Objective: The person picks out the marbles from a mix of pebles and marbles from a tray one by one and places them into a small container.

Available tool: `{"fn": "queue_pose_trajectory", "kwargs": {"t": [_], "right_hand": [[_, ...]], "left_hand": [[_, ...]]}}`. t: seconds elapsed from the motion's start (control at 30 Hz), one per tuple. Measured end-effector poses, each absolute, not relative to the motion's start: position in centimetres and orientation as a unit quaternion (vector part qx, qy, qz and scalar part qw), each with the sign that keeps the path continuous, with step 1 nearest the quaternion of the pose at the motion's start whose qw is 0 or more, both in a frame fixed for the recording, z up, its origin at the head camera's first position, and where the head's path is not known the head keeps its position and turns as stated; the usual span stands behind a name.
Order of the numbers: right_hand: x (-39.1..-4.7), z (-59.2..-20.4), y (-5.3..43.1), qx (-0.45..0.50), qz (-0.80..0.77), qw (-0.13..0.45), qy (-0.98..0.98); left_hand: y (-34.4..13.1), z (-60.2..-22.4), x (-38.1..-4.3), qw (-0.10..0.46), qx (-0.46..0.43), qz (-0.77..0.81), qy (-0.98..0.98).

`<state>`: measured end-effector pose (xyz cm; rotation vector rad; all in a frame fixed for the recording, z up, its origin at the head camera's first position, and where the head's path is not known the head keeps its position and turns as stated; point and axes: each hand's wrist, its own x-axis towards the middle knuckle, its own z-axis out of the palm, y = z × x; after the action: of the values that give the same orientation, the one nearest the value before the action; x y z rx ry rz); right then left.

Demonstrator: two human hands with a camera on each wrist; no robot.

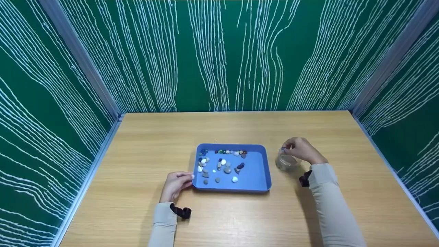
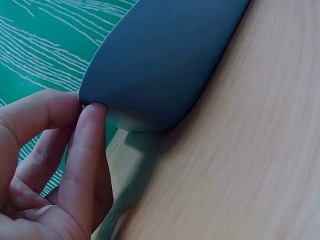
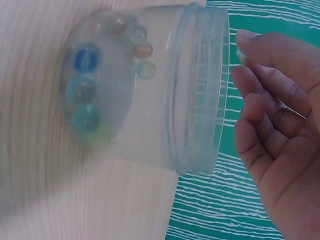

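A shallow blue tray (image 1: pixel 252 171) lies on the table with several pebbles and glass pieces in it. My left hand (image 1: pixel 176 185) pinches its rim at the left side; in the left wrist view the thumb and index finger meet at the edge of the tray wall (image 2: pixel 155 65). To the right of the tray stands a clear plastic jar (image 3: pixel 150 110) without a lid, several glass marbles (image 3: pixel 85 90) at its bottom. Over the jar's mouth, my right hand (image 1: pixel 301 150) pinches a small bluish marble (image 3: pixel 241 54), mostly hidden by the fingertips.
Inside the tray, a row of coloured glass pieces (image 1: pixel 226 152) runs along the far wall. White stones (image 1: pixel 235 179) and dark stones (image 1: pixel 240 165) are spread over the tray's floor. Green walls (image 1: pixel 236 68) with white lines enclose the wooden table (image 1: pixel 154 144) at the back and sides.
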<state>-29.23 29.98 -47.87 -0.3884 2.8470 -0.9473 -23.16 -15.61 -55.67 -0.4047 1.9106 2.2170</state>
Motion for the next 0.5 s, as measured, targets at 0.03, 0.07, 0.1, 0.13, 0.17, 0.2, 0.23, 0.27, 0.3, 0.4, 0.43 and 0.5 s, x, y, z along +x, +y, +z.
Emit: {"fn": "queue_pose_trajectory", "kwargs": {"t": [0.03,0.07,0.1,0.13,0.17,0.2,0.23,0.27,0.3,0.4,0.43,0.5], "right_hand": [[-29.2,-47.9,30.1,-0.126,-0.312,0.058,0.94],[-29.2,-47.9,30.2,-0.125,-0.311,0.058,0.94],[-29.1,-47.9,30.4,-0.125,-0.31,0.056,0.941],[-29.1,-47.9,30.5,-0.124,-0.308,0.055,0.942],[-29.1,-47.9,30.6,-0.122,-0.307,0.055,0.942],[-29.1,-48.0,30.7,-0.123,-0.307,0.054,0.942],[-29.1,-48.0,30.8,-0.123,-0.307,0.055,0.942],[-29.1,-48.0,30.9,-0.118,-0.308,0.058,0.942],[-29.0,-48.0,30.9,-0.115,-0.309,0.062,0.942],[-29.0,-48.1,31.1,-0.108,-0.31,0.075,0.942],[-28.9,-48.1,31.2,-0.103,-0.31,0.079,0.942],[-28.9,-48.2,31.3,-0.104,-0.311,0.08,0.941]], "left_hand": [[-15.6,-55.7,-23.2,0.093,-0.137,0.747,0.644],[-15.6,-55.7,-23.2,0.092,-0.138,0.747,0.644],[-15.6,-55.6,-23.2,0.091,-0.138,0.747,0.644],[-15.6,-55.6,-23.3,0.091,-0.139,0.747,0.644],[-15.6,-55.7,-23.3,0.09,-0.139,0.747,0.644],[-15.7,-55.7,-23.3,0.089,-0.138,0.747,0.644],[-15.7,-55.7,-23.3,0.089,-0.138,0.747,0.644],[-15.7,-55.7,-23.3,0.089,-0.138,0.747,0.644],[-15.7,-55.7,-23.3,0.09,-0.137,0.747,0.644],[-15.7,-55.7,-23.2,0.093,-0.138,0.746,0.645],[-15.7,-55.7,-23.2,0.094,-0.139,0.746,0.645],[-15.6,-55.7,-23.1,0.095,-0.142,0.745,0.645]]}}
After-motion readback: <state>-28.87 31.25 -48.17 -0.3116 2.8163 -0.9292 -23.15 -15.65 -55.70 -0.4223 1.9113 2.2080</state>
